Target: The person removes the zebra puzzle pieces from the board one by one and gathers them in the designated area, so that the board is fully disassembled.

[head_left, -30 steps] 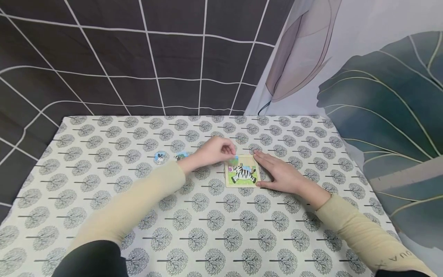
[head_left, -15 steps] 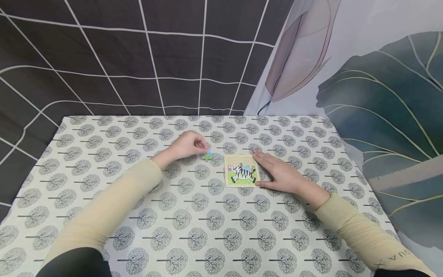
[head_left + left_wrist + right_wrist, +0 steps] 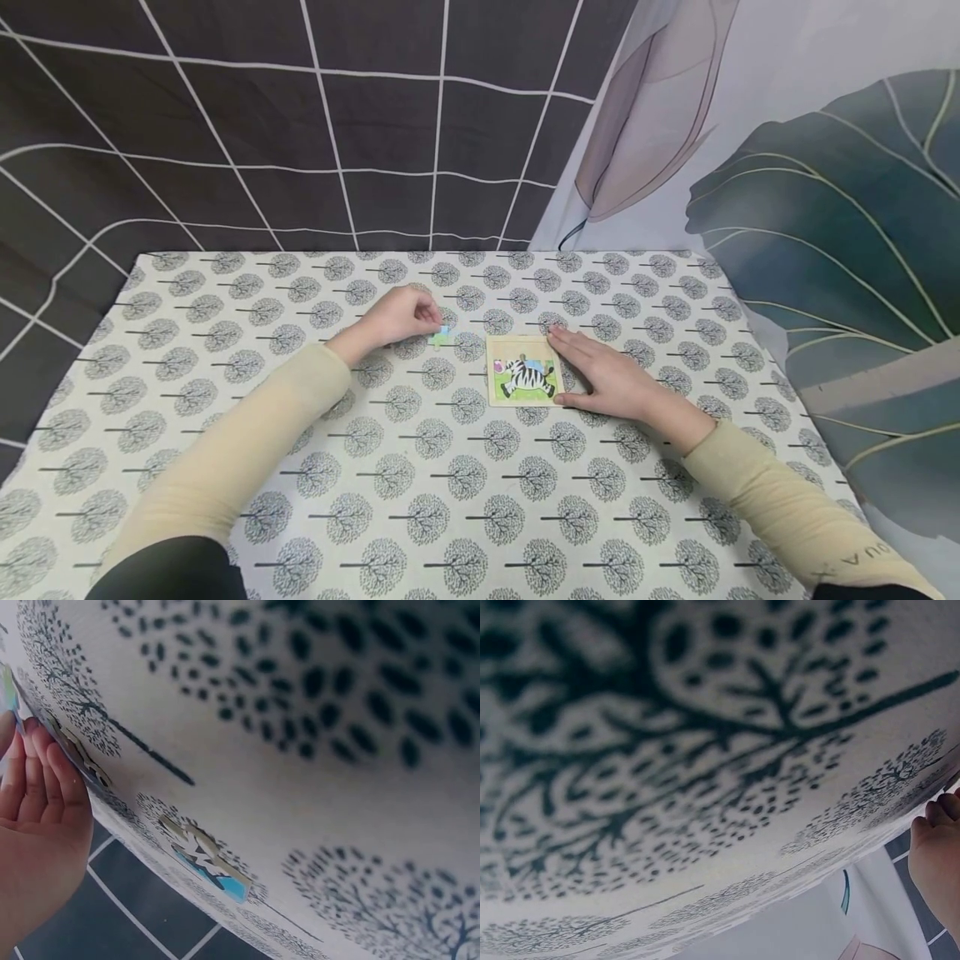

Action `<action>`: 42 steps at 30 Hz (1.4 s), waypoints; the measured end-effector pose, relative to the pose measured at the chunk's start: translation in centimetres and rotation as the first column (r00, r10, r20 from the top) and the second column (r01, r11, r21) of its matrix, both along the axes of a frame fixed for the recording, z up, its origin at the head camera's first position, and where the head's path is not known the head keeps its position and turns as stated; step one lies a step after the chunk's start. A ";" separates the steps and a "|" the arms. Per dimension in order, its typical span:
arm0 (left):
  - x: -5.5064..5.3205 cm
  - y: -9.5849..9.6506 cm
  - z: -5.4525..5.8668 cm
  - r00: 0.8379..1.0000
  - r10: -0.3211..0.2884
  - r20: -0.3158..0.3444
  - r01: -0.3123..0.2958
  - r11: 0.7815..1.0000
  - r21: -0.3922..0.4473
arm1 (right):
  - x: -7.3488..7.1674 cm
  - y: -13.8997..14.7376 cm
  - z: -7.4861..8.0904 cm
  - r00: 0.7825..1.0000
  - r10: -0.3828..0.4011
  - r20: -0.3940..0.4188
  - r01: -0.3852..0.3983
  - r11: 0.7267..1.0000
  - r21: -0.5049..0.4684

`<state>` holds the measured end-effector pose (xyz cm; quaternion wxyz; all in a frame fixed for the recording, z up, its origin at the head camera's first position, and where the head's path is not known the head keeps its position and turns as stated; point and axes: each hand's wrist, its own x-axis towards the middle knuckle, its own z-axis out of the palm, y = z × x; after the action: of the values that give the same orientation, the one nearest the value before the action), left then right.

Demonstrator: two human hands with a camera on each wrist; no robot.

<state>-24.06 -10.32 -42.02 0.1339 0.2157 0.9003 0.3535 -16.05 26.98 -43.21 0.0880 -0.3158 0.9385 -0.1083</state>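
Observation:
My left hand (image 3: 399,317) pinches a small green and blue jigsaw piece (image 3: 441,336) just above the cloth, left of the puzzle board. In the left wrist view a sliver of that piece (image 3: 9,691) shows at the left edge by the fingertips. The square wooden puzzle board (image 3: 525,403) carries a zebra picture (image 3: 528,375) in its lower part; bare wood shows along its top. My right hand (image 3: 611,377) rests at the board's right side with fingers extended, fingertips at the upper right corner and thumb at the lower right corner.
A loose zebra-patterned piece (image 3: 206,859) lies on the tree-print cloth (image 3: 465,475), with another piece (image 3: 82,754) near the left fingers. The left hand and forearm hide both in the head view. A dark gridded curtain (image 3: 315,125) hangs behind the table.
My left hand has moved left from the board's upper left corner, carrying the jigsaw piece, and now hovers over the cloth. The right hand and the board have stayed in place.

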 end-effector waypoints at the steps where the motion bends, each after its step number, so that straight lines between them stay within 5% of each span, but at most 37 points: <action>1: 0.0 0.0 0.0 1.000 0.002 0.001 -0.002 1.000 -0.001 | 0.0 0.0 0.0 1.000 0.001 -0.001 -0.001 1.000 0.000; 30: 0.0 0.1 -0.8 1.000 0.013 -0.004 -0.013 0.999 0.031 | -0.3 -1.7 0.3 0.994 0.108 -0.023 -0.109 0.994 -0.027; 42: 0.3 0.7 -0.3 1.000 0.021 -0.007 -0.020 0.995 0.098 | -0.6 -2.5 0.0 0.988 0.148 -0.033 -0.148 0.989 0.003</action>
<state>-23.77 -9.65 -42.37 0.1158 0.2142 0.8847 0.3976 -16.65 24.51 -43.22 0.0802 -0.3863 0.9139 -0.0958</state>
